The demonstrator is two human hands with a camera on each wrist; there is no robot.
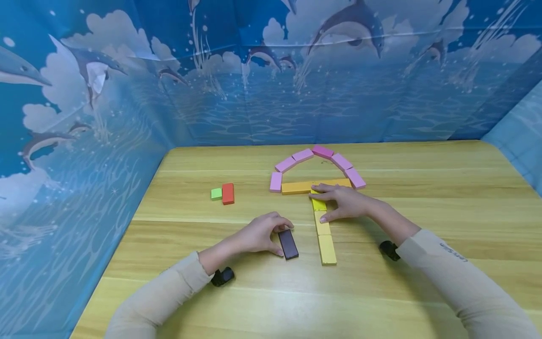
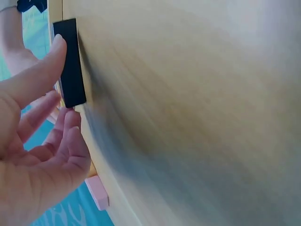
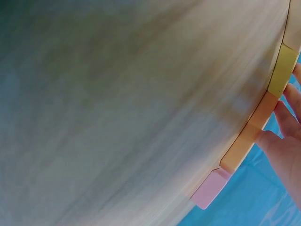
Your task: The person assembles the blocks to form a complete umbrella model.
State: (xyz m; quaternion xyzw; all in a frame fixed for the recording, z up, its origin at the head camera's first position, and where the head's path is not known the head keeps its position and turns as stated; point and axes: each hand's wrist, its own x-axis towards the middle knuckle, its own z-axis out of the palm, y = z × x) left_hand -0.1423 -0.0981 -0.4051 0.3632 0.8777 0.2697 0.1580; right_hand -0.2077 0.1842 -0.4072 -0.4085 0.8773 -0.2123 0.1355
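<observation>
My left hand (image 1: 263, 233) is around a dark block (image 1: 288, 244) lying on the table, its thumb along the left long side and its fingertips at the far end. In the left wrist view the thumb lies against the black block (image 2: 71, 66). My right hand (image 1: 346, 201) rests over a column of yellow blocks, fingers spread. Its fingertips reach the bright yellow block (image 1: 319, 205) and the thumb touches the pale yellow block (image 1: 324, 228) below. Another pale yellow block (image 1: 327, 249) ends the column. The column meets a row of orange blocks (image 1: 296, 188).
Several pink blocks (image 1: 302, 155) form an arch above the orange row. Off to the left, a green block (image 1: 216, 194) touches a red block (image 1: 227, 194). Behind the wooden table (image 1: 169, 278) hangs a blue dolphin-print curtain (image 1: 271, 103).
</observation>
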